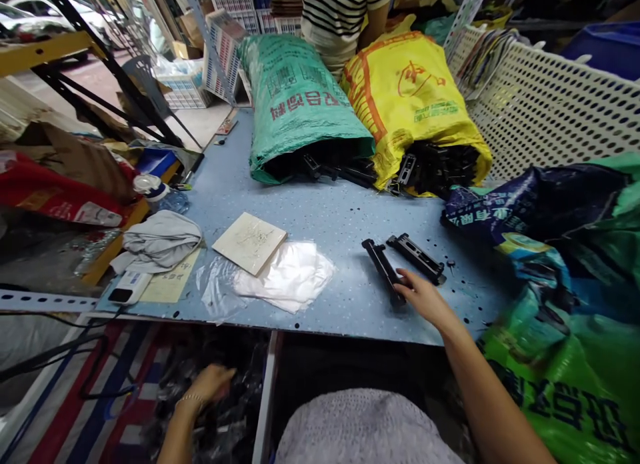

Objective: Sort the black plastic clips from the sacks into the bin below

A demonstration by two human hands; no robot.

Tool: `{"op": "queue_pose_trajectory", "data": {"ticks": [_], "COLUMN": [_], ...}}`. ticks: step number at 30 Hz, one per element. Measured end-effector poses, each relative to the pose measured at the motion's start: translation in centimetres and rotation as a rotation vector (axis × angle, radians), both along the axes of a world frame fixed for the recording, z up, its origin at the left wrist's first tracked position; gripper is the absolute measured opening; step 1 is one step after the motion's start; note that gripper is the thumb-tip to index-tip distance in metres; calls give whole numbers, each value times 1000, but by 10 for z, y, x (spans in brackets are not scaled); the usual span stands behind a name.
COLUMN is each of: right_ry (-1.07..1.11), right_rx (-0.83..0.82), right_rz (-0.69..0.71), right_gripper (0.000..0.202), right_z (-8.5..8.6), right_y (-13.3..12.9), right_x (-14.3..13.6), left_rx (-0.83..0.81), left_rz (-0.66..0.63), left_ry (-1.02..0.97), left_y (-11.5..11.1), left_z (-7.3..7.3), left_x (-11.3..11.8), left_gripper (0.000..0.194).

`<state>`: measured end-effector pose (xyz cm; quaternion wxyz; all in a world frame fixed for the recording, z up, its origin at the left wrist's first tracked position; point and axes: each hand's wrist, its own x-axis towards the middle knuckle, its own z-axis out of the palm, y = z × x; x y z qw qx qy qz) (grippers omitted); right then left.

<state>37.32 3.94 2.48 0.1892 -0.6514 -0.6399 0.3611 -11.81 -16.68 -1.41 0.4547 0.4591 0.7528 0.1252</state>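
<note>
On the blue speckled table [345,217], a long black plastic part [381,263] lies slantwise, and the fingers of my right hand [423,297] are closed around its near end. Just beyond it rests a second long black part with a slotted metal-looking strip [416,256], apart from my fingers. Below the table's front edge, my left hand [210,384] is over a bin of dark pieces in clear plastic [225,427]. Its fingers are blurred, so whether they hold anything is unclear.
A green woven sack [305,104] and a yellow sack [415,97] spill black parts at the back. A tile [250,243], white plastic bags [287,277] and a grey cloth [159,241] lie left. Green bags [575,357] crowd the right. A person in stripes [333,17] is behind.
</note>
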Motion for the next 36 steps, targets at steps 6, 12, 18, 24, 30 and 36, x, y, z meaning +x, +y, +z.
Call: {"op": "queue_pose_trajectory", "data": {"ticks": [6,12,18,24,30,36], "right_ry": [874,1086,1284,1082,1129,1059], "right_rx": [-309,-341,-494,-229,-316,-245], "right_rz": [64,57,100,104,139,-9], "right_gripper": [42,39,36,38,34,43], "right_z": [-9,9,5,-8,2,-19], "right_y": [-1,9,24,14,9,23], "right_x": [-97,-136,-185,-189,-191,-197], "left_rx": [674,702,614,653,552,751], "left_rz": [6,92,183,185,306,212], "left_ry": [77,-26,-293,-203,-462,-137], "left_y": [141,200,190,179,179,164], "left_z": [44,23,20,33,27,29], "left_x": [127,154,116,98,125,124], "left_gripper": [28,15,14,6,32,3]}}
